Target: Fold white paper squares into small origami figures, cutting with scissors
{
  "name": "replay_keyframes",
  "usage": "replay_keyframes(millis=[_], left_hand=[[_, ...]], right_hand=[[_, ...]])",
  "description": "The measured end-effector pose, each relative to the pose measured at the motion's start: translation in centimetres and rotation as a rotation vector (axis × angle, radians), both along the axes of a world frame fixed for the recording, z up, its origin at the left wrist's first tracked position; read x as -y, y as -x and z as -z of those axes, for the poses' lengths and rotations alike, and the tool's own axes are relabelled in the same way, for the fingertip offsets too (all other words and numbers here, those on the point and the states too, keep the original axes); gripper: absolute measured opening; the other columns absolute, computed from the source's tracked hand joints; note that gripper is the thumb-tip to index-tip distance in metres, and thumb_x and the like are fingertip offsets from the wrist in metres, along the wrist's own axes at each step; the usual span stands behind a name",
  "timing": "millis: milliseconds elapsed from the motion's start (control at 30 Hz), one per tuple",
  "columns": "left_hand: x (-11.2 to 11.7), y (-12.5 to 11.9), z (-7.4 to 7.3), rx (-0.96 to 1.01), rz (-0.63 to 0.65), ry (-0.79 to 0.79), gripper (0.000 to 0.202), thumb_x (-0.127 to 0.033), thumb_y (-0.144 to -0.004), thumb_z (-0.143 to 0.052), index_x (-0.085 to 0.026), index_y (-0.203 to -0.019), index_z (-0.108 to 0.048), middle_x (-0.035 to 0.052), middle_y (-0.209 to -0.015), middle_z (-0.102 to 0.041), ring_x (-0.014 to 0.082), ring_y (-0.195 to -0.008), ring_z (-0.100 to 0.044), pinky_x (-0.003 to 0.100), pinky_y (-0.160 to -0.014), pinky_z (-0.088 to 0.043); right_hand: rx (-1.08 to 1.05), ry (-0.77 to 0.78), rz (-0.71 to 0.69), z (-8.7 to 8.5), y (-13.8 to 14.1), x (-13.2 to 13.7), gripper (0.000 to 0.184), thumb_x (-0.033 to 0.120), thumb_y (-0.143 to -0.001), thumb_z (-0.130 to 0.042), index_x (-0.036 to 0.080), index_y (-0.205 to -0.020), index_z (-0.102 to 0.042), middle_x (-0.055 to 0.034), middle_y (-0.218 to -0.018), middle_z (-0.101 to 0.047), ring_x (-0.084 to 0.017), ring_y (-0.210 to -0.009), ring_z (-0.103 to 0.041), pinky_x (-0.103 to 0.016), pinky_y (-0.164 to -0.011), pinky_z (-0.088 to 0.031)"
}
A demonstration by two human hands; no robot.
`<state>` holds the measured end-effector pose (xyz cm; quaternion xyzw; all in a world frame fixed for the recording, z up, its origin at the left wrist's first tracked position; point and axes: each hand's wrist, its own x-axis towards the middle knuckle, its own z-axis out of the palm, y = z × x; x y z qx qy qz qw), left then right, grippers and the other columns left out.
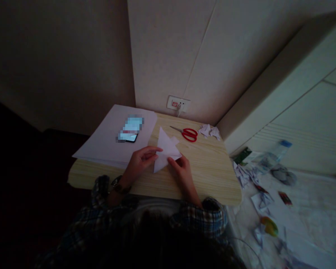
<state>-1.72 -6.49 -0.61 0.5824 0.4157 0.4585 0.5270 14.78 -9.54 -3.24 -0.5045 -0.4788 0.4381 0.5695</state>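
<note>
A white paper (165,148) folded into a pointed triangle lies on the small wooden table (210,168). My left hand (141,160) presses its left edge with curled fingers, thumb and fingertips pinching the fold. My right hand (182,170) holds down the paper's lower right corner, fingers closed on it. Both wrists come out of plaid sleeves; a watch sits on the left wrist.
Red-handled scissors (188,133) lie beyond the paper. A stack of white sheets (106,144) with a phone (128,135) on it covers the table's left. Small folded paper pieces (210,130) sit at the back corner. A bed (296,220) on the right holds scattered paper scraps and a bottle (274,153).
</note>
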Motion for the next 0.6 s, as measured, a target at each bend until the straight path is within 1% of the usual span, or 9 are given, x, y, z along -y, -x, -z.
replay_keyframes(millis=[167,367,500,600], left_hand=[[-0.2,0.0,0.4,-0.005,-0.003,-0.015,0.024,-0.033,-0.067,-0.073,-0.018,-0.085,-0.071,0.0071,-0.094,-0.075,0.0213,-0.083,-0.069,0.031,-0.08,-0.055],[-0.3,0.0,0.4,-0.007,-0.028,-0.025,0.02,-0.034,-0.066,-0.074,-0.018,-0.077,-0.072,0.006,-0.086,-0.074,0.0217,-0.082,-0.067,0.032,-0.082,-0.053],[-0.2,0.0,0.2,0.02,-0.038,-0.008,0.019,-0.033,-0.065,-0.075,-0.018,-0.076,-0.072,0.0053,-0.085,-0.074,0.0218,-0.083,-0.067,0.032,-0.082,-0.053],[0.2,0.0,-0.3,0.043,-0.066,0.011,0.017,-0.031,-0.066,-0.074,-0.019,-0.077,-0.071,0.0039,-0.084,-0.073,0.0207,-0.084,-0.067,0.03,-0.082,-0.053]], right_hand=[[-0.019,0.011,0.029,0.4,-0.1,-0.1,0.02,0.032,-0.073,-0.07,0.019,-0.089,-0.071,-0.0035,-0.087,-0.076,-0.021,-0.08,-0.068,-0.033,-0.077,-0.053],[-0.025,0.005,0.036,0.4,-0.1,-0.1,0.02,0.031,-0.072,-0.072,0.019,-0.089,-0.071,-0.0031,-0.087,-0.075,-0.02,-0.079,-0.067,-0.033,-0.078,-0.053],[-0.027,-0.008,0.029,0.0,0.0,0.0,0.018,0.03,-0.072,-0.072,0.02,-0.087,-0.07,-0.0024,-0.086,-0.074,-0.02,-0.079,-0.066,-0.032,-0.077,-0.052],[-0.031,-0.021,0.026,-0.9,0.0,0.4,0.016,0.03,-0.072,-0.072,0.02,-0.085,-0.068,-0.0017,-0.085,-0.072,-0.019,-0.078,-0.064,-0.031,-0.076,-0.051]])
